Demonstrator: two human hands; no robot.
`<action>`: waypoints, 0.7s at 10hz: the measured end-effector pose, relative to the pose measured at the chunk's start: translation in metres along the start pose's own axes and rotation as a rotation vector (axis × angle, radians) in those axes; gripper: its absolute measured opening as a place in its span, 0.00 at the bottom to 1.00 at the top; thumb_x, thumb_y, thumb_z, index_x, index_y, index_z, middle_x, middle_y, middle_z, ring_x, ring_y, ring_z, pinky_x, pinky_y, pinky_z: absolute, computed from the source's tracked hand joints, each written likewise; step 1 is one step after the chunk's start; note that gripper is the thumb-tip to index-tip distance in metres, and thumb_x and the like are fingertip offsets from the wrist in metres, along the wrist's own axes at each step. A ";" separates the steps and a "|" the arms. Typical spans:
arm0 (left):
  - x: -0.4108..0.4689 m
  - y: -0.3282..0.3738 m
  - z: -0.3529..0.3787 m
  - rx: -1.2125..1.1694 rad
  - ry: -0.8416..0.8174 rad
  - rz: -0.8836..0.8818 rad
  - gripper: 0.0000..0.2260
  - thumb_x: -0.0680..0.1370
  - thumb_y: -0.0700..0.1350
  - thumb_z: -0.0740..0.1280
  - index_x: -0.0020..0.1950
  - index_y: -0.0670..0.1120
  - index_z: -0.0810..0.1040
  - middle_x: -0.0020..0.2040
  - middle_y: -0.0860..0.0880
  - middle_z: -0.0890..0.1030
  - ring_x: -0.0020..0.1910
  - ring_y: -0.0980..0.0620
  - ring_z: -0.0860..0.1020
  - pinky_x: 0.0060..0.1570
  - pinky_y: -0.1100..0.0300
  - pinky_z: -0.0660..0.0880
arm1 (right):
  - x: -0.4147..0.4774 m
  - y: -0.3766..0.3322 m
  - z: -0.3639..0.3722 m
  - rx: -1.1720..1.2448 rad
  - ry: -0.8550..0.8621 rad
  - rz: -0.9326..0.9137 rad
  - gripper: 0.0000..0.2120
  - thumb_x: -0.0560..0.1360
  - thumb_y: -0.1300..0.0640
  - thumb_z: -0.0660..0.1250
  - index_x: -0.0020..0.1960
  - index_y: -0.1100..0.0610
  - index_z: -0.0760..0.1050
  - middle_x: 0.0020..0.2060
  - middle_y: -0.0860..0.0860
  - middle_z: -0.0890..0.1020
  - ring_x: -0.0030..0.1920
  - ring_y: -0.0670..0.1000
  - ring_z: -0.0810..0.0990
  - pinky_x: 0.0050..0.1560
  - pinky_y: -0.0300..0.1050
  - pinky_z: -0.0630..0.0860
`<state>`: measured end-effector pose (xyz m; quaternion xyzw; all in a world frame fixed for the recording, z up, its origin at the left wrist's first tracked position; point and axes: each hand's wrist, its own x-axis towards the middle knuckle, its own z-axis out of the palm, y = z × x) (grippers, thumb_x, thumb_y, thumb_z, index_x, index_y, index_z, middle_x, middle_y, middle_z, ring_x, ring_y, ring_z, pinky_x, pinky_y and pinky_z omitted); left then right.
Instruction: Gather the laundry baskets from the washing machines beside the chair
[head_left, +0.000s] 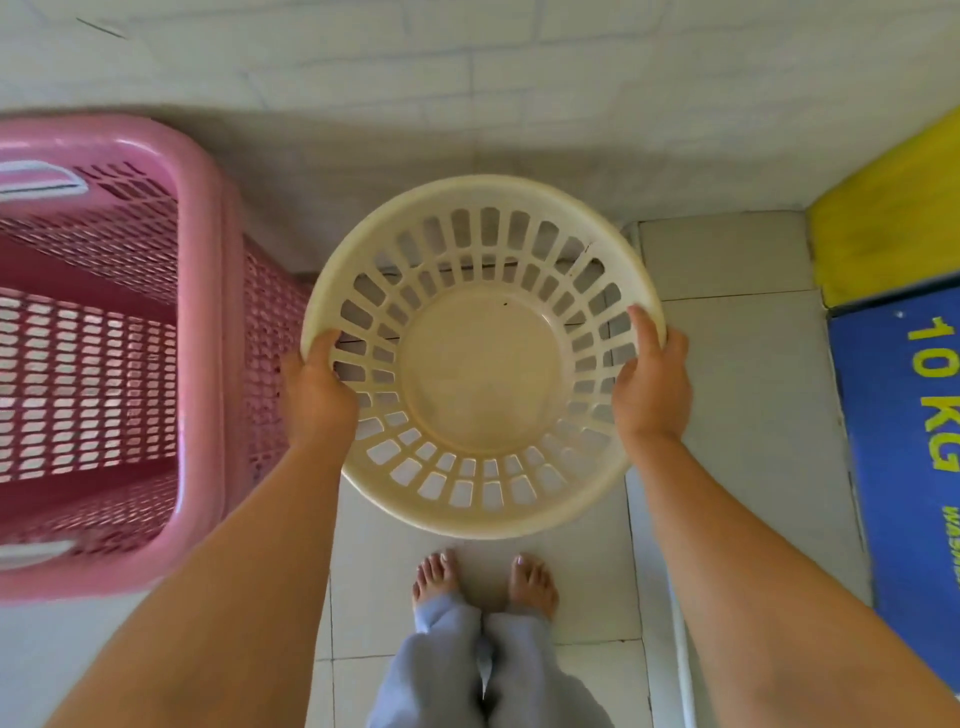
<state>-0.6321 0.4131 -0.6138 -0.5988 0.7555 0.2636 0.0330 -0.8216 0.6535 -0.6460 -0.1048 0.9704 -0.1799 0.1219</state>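
Left hand (317, 389) and right hand (649, 384), each grip closed on cream basket (483, 374) rim; pink basket (104, 364) (empty) beside it

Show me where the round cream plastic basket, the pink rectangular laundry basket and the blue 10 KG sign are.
Round cream plastic basket (480, 364), head view: its solid flat bottom.
Pink rectangular laundry basket (205, 332), head view: its right-hand rim.
Blue 10 KG sign (893, 467), head view: blue panel left of the yellow lettering.

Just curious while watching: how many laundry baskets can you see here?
2. A round cream basket is held over the tiled floor by the left hand and right hand at its rim. A taller pink basket stands left of it. Others may lie outside the view.
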 end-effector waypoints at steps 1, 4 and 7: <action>0.021 -0.010 0.022 0.046 0.020 0.028 0.27 0.76 0.33 0.58 0.70 0.57 0.68 0.63 0.41 0.69 0.52 0.38 0.75 0.54 0.43 0.77 | 0.014 0.003 0.026 0.011 -0.009 -0.019 0.30 0.77 0.68 0.58 0.73 0.44 0.62 0.66 0.56 0.67 0.45 0.62 0.79 0.42 0.51 0.77; 0.064 -0.035 0.060 -0.010 -0.175 0.004 0.33 0.73 0.32 0.63 0.73 0.56 0.63 0.70 0.44 0.60 0.61 0.40 0.72 0.61 0.46 0.73 | 0.040 0.008 0.063 0.124 -0.185 -0.013 0.33 0.76 0.68 0.57 0.75 0.42 0.58 0.74 0.52 0.58 0.66 0.58 0.70 0.56 0.52 0.76; 0.031 -0.004 0.022 0.310 -0.267 0.178 0.33 0.76 0.43 0.67 0.77 0.54 0.55 0.79 0.46 0.44 0.77 0.40 0.51 0.75 0.42 0.54 | 0.006 -0.019 0.011 -0.167 -0.267 -0.043 0.27 0.80 0.47 0.55 0.78 0.47 0.53 0.78 0.54 0.51 0.74 0.58 0.60 0.67 0.56 0.67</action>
